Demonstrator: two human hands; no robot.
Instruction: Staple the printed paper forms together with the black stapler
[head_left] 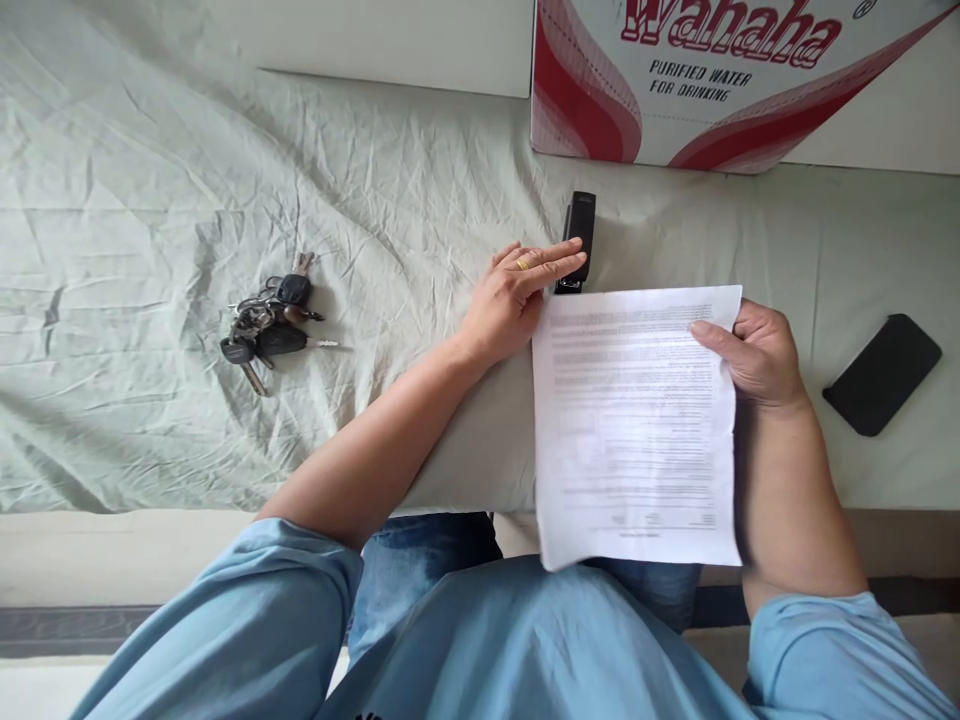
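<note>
Head view, near first: I see blue sleeves and jeans at the bottom edge. Right hand [757, 350] pinches the printed sheet [637, 420] at its top right corner, thumb on top; the sheet's long axis runs away from me, top edge far, bottom edge hanging past the near edge of the cloth-covered surface [150, 200] over my lap. Left hand [517, 295] is open, flat, gripping nothing, fingers stretched right onto the near end of a black stapler [580, 240]. Stapler lies just beyond the sheet's top left corner, long axis also pointing away. Key bunch [266, 325] well left, black phone [881, 373] right. Farthest: red-and-white Wahaha water carton [712, 80].
</note>
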